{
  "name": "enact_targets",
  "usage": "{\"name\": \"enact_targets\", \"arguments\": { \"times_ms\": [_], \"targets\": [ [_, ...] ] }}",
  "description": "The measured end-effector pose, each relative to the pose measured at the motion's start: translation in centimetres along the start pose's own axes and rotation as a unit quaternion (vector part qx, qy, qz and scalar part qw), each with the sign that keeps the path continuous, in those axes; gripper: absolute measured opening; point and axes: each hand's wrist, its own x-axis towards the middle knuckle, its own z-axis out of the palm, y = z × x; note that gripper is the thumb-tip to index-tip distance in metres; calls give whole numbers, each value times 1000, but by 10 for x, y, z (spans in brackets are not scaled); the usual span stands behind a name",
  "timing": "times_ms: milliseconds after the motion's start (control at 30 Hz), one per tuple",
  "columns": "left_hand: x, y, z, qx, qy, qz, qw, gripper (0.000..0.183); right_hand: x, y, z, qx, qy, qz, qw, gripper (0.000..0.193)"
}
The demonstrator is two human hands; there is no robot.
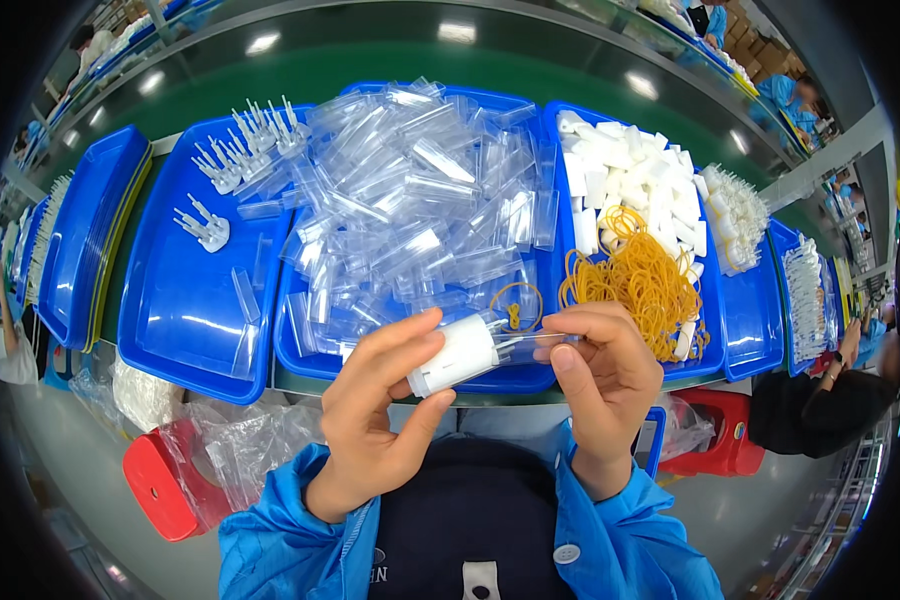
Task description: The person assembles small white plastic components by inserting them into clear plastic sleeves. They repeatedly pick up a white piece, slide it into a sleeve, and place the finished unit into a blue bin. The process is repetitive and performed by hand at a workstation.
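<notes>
Between the thumb and fingers of my left hand [375, 420] is a white cylindrical piece [458, 358], tilted up to the right. A clear plastic sleeve [520, 349] extends from its right end, and my right hand [608, 385] pinches the sleeve's far end between thumb and fingers. Just behind them, a loose yellow rubber band [514, 318] lies at the front of the heap of clear plastic sleeves [420, 190]. Off to the right, a pile of yellow rubber bands [635, 290] sits in front of white plastic pieces [620, 165] in a blue tray.
At left, a blue tray [175, 305] carries several white pronged parts [206, 225]. More pronged parts [738, 215] stand in a tray on the right. A green conveyor [500, 65] runs behind. Red stools [170, 490] flank me below, and another person [820, 410] sits at right.
</notes>
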Motion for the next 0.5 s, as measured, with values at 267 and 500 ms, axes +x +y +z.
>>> {"name": "enact_targets", "arguments": {
  "times_ms": [267, 500],
  "targets": [
    [3, -1, -6, 81, -46, 32, 995, 38, -5, 6, 1, 31, 17, -3, 999, 18],
    [-1, -5, -2, 78, -36, 35, 996, 40, 3, 7, -4, 50, -28, 55, 997, 20]
  ]
}}
